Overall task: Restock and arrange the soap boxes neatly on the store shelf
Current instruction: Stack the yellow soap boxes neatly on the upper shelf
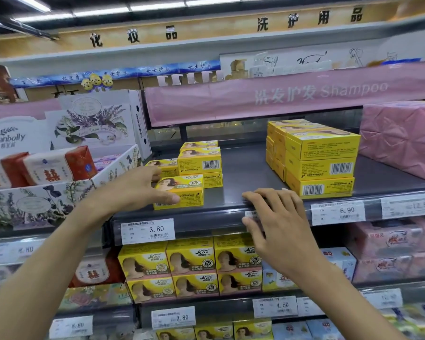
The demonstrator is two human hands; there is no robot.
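Looking down through the head camera, I am facing the grey shelf [245,168]. My left hand [142,187] is gripping a yellow soap box [182,192] close to the shelf's front edge. My thumb is pressing on the box's front face and my fingers are curling over its top left end. The box is lying flat with its portrait face up, and its underside is looking level with the shelf surface.

Just behind it, a left stack [199,163] of the same yellow boxes is standing with barcodes turned toward me. I cannot tell whether the two are touching.

My right hand [277,224] is resting on the shelf's front lip and grasping nothing. Its fingers are lying loosely spread over the edge, and the thumb is sitting against the price rail [206,219], partly covering a label.

Farther right, well apart from the left stack, a right stack [322,160] is rising three boxes high and running back in several rows. A pink wrapped pack [400,141] is sitting just beside it. A price tag [147,230] reading 3.80 is hanging on the rail below my left hand.

On the shelf underneath, lower yellow boxes [192,266] are standing two high and three across, portraits facing out. To the left, a floral display carton [47,200] is holding red-and-white soap packs [57,168].
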